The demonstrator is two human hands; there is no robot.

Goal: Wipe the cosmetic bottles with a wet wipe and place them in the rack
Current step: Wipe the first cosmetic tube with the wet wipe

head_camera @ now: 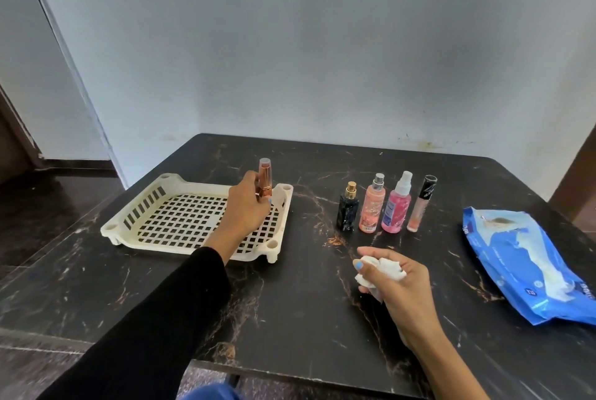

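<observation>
left hand (246, 206) closed around a rose-gold tube (265, 181), held upright over the right rear corner of the cream rack (154, 206), base of the tube hidden behind the fingers so contact with the rack floor not clear. black sleeve (145, 319) down to the wrist. right hand (396, 280) curled loosely around a crumpled white wet wipe (383, 270), hovering above the dark marble table (290, 319), near its middle and apart from everything else. rack otherwise holding nothing, sitting on the left part of the table. four bottles standing upright in a row to the right of the rack, close together: black bottle with gold cap (347, 212), peach spray bottle (372, 206), pink spray bottle (396, 206), slim gloss tube with black cap (421, 206). blue wipe pack (522, 264) lying flat at the table's right edge, flap open with white tissue showing, well apart from the row.
</observation>
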